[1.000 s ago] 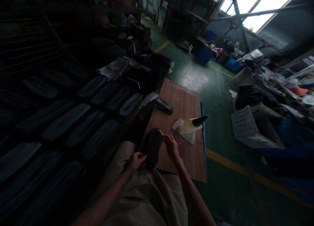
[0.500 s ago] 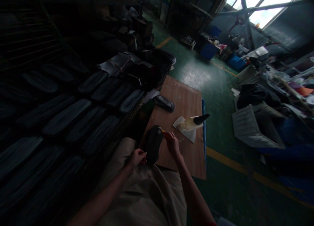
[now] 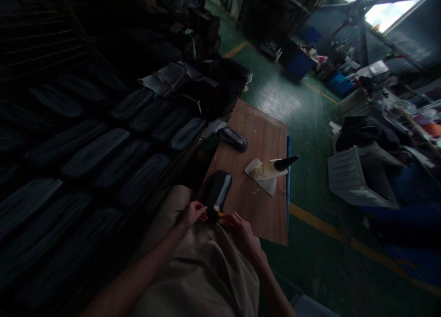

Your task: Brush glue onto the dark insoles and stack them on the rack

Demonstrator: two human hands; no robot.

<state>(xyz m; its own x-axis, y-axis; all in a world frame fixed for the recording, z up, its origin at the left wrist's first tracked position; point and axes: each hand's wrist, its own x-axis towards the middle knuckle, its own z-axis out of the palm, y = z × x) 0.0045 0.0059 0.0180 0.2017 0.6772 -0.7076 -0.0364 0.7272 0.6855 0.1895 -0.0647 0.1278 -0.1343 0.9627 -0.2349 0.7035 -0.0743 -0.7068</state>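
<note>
wooden board [image 3: 257, 124]: near edge partly hidden behind beige cloth [image 3: 203, 262] | orange tool [image 3: 221, 214] by board's near end: tip's too tiny to make out | window [image 3: 396, 14] way beyond board: top chopped off | dark oval pieces [image 3: 96, 152] left of board: outermost cut off, murky tbh

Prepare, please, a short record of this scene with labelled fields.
Right grip: shut on a thin orange tool, tip at the near end of a dark oblong piece
Left grip: beside that near end; contact unclear
Coating: pale, shiny streak along the piece's right side
Board: also bears a second dark piece and a cream object with a black tapered end, on a white sheet
Left side: rows of streaked pieces
</note>
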